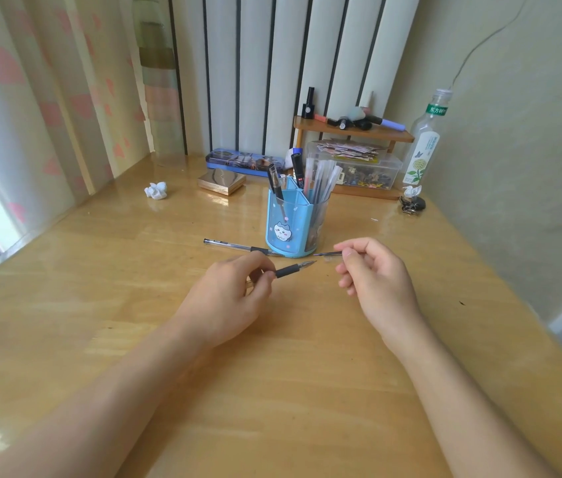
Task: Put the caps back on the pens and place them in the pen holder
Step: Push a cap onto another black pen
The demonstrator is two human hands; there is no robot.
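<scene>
My left hand [234,294] grips an uncapped pen [293,269] by its black grip, with the tip pointing right. My right hand [372,270] pinches a clear pen cap [329,255] between thumb and forefinger, a short gap to the right of the pen tip. Just behind both hands stands the blue pen holder [290,222] with a cartoon cat on it, and several pens stand in it. Another uncapped pen [234,245] lies on the wooden desk [272,391], its tip end hidden at the holder's base.
A crumpled paper ball [156,190] lies at the back left. A gold case [221,181] and a blue tin [241,160] sit behind the holder. A clear plastic box [359,167], a small wooden shelf [352,131] and a bottle [424,143] stand at the back right.
</scene>
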